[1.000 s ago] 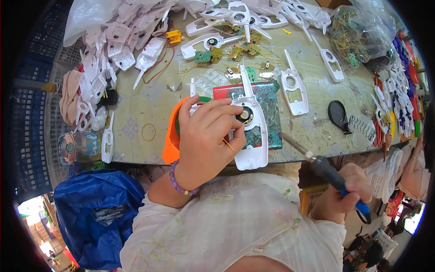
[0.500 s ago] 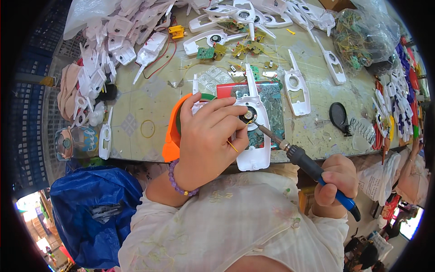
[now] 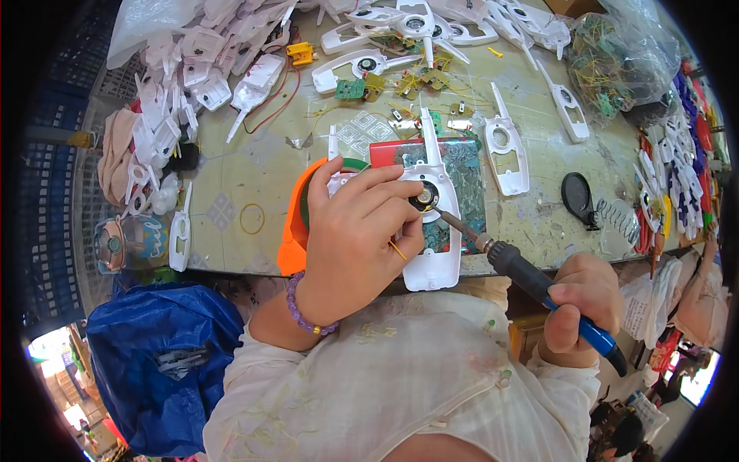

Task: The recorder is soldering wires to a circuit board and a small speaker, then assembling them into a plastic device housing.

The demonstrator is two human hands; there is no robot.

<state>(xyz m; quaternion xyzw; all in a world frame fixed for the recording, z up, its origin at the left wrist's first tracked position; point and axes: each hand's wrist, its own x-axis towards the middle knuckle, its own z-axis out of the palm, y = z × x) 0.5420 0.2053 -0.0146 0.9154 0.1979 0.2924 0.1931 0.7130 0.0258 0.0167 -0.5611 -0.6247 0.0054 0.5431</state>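
A white plastic shell [image 3: 431,273] with a long thin stem lies in front of me, a round black speaker [image 3: 424,197] set in its ring. Over the shell's left side bends my left hand [image 3: 362,231], its fingertips at the speaker. A thin yellow wire [image 3: 397,249] pokes out from between its curled fingers; the pinch itself is partly hidden. My right hand [image 3: 585,300] grips a soldering iron [image 3: 523,273] by its blue and black handle. The iron's tip meets the speaker's lower right edge. Beneath the shell is a red-edged, dark patterned flat slab [image 3: 471,192].
An orange tape dispenser [image 3: 292,242] stands beside my left hand. Another white shell [image 3: 508,169] and a black oval part [image 3: 576,196] with a coil spring [image 3: 617,219] lie to the right. Small green circuit boards [image 3: 350,89] and heaped white shells [image 3: 204,65] lie farther back.
My right hand and the iron's handle have shifted slightly to the right, while the tip remains at the speaker's edge. My left hand keeps its pose over the shell.
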